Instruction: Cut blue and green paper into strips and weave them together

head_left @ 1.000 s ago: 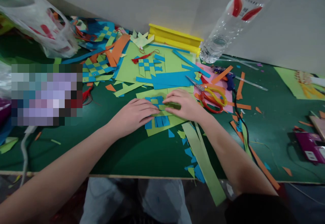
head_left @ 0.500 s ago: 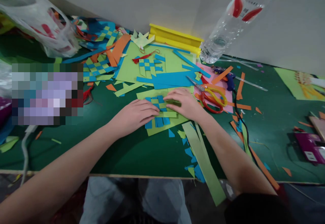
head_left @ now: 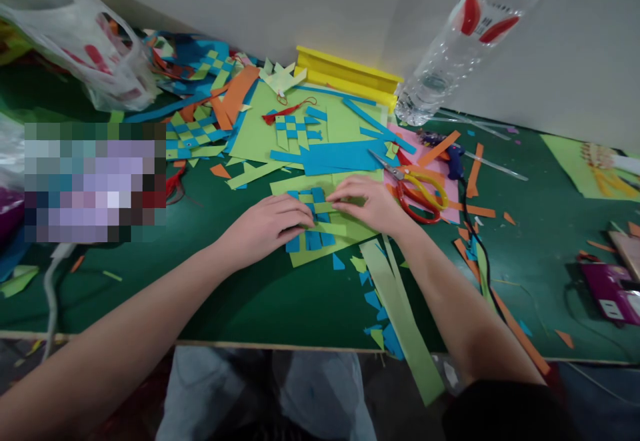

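Note:
In the head view, a small weave of blue and light green paper strips (head_left: pixel 314 237) lies on a light green paper sheet (head_left: pixel 300 259). My left hand (head_left: pixel 270 231) comes in from the left, its fingers together and thumb closed at the left edge of the weave. On the other side, my right hand (head_left: pixel 370 206) pinches the right end of a light green paper strip (head_left: pixel 323 207) between thumb and fingertips. Another light green strip crosses the blue ones just below. My fingers hide part of the weave's left side.
Scissors (head_left: pixel 420 191) with red and yellow handles lie right of my right hand, near a glue gun (head_left: pixel 455 161). A clear bottle (head_left: pixel 435 74) stands at the back. A finished woven fish (head_left: pixel 295 131) lies behind, with paper scraps around. A plastic bag (head_left: pixel 110 67) sits back left.
My right hand's fingers have shifted slightly, with the thumb and fingertips now closer together at the strip's end. My left hand stays almost in place.

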`<state>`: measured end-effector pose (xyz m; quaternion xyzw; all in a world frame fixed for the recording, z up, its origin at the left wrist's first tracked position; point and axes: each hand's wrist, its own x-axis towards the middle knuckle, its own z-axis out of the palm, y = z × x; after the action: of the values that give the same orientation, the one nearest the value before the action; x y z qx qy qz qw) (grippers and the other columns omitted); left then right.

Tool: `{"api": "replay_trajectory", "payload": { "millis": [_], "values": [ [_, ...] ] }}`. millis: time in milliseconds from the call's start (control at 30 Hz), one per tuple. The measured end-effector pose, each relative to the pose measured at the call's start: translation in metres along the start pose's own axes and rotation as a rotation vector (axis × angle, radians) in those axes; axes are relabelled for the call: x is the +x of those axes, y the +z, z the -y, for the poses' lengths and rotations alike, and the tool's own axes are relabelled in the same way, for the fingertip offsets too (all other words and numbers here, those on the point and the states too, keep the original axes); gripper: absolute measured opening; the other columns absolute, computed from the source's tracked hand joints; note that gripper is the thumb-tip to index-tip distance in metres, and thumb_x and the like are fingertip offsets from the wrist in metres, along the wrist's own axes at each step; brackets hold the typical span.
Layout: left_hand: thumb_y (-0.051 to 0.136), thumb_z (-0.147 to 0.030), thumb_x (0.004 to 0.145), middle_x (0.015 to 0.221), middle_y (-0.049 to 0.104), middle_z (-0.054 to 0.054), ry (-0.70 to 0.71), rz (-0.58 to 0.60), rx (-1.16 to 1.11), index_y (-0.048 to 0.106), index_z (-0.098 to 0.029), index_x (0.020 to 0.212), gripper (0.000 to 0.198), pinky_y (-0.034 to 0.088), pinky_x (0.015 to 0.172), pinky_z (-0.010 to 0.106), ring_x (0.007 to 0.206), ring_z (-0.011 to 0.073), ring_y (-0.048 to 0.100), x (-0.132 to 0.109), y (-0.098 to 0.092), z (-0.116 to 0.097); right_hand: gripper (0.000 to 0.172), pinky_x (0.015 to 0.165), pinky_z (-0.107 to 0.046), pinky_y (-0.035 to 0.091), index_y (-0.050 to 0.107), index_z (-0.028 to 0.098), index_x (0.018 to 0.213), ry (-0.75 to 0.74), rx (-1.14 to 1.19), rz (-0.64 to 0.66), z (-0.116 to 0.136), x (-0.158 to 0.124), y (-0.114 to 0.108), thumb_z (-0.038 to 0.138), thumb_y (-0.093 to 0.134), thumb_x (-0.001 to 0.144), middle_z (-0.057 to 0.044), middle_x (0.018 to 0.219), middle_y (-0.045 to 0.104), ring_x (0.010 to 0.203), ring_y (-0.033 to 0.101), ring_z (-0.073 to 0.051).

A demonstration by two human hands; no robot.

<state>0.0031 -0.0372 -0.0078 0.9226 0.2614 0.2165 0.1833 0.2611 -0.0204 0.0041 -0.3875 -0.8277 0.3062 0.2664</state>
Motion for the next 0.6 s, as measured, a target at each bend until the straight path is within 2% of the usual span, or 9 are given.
{"api": "replay_trajectory", "payload": {
  "millis": [100, 233, 333, 433, 600],
  "values": [
    [0.051, -0.021, 0.097, 0.105, 0.069, 0.005, -0.028, 0.003, -0.013, 0.065, -0.02, 0.097, 0.015, 0.049, 0.088, 0.035, 0.099, 0.0189, 0.062, 0.0, 0.0, 0.0, 0.018, 0.085, -0.038, 0.045, 0.074, 0.025, 0.094, 0.026, -0.007, -0.011, 0.001, -0.001, -0.004, 0.039, 0.068, 0.085, -0.004, 0.094, 0.069, 0.092, 0.06, -0.02],
    [0.053, -0.022, 0.096, 0.101, 0.068, 0.005, -0.017, -0.02, -0.013, 0.064, -0.02, 0.093, 0.011, 0.049, 0.084, 0.033, 0.096, 0.0185, 0.061, 0.001, 0.0, 0.0, 0.027, 0.093, -0.044, 0.035, 0.074, 0.026, 0.092, -0.024, -0.151, 0.163, 0.009, -0.002, -0.003, 0.048, 0.076, 0.077, -0.003, 0.097, 0.066, 0.1, 0.057, -0.023],
    [0.053, -0.021, 0.095, 0.097, 0.067, 0.004, 0.0, -0.027, -0.011, 0.062, -0.019, 0.089, 0.011, 0.049, 0.083, 0.032, 0.093, 0.0179, 0.061, 0.001, 0.0, 0.0, 0.034, 0.092, -0.042, 0.032, 0.072, 0.024, 0.095, -0.051, -0.239, 0.226, 0.015, 0.0, 0.001, 0.049, 0.079, 0.072, -0.004, 0.099, 0.064, 0.102, 0.055, -0.024],
    [0.053, -0.021, 0.095, 0.096, 0.067, 0.004, 0.005, -0.028, -0.012, 0.063, -0.019, 0.087, 0.013, 0.048, 0.083, 0.031, 0.092, 0.0172, 0.061, 0.001, 0.0, 0.001, 0.031, 0.089, -0.04, 0.032, 0.072, 0.024, 0.094, -0.04, -0.283, 0.239, 0.016, 0.002, 0.004, 0.047, 0.079, 0.074, -0.004, 0.1, 0.063, 0.102, 0.053, -0.024],
    [0.052, -0.022, 0.096, 0.099, 0.068, 0.004, -0.007, -0.012, -0.003, 0.065, -0.02, 0.089, 0.015, 0.049, 0.084, 0.031, 0.093, 0.0171, 0.062, 0.001, 0.0, 0.001, 0.021, 0.089, -0.039, 0.032, 0.073, 0.023, 0.089, -0.028, -0.251, 0.2, 0.013, 0.003, 0.007, 0.043, 0.067, 0.087, -0.004, 0.095, 0.063, 0.098, 0.053, -0.022]
  ]
}}
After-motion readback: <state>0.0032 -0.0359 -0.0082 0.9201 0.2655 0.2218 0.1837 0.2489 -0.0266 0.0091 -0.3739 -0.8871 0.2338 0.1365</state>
